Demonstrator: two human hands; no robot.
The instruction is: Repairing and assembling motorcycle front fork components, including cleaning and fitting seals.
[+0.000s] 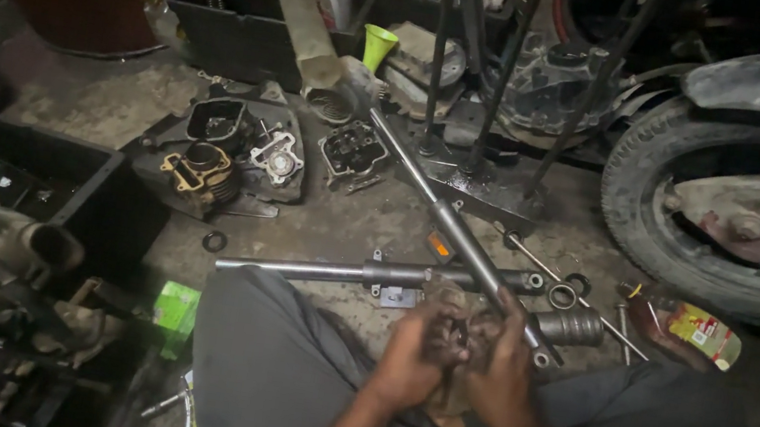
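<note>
My left hand [418, 350] and my right hand [501, 360] are pressed together over my lap, both closed around a small dark greasy part [460, 336] that is mostly hidden between the fingers. Just beyond them a long metal fork tube [457, 235] runs diagonally from the upper left down to my right hand. A second fork tube [331, 270] lies crosswise on the floor under it. A ribbed metal sleeve [570, 326] lies beside my right hand.
Engine cylinder parts [205, 172] and a cylinder head [351, 152] sit on the concrete floor. A motorcycle tyre [704, 192] stands right, an oil bottle [699, 330] near it. Black trays [24, 175] sit left, a green funnel [378, 45] and stand legs behind.
</note>
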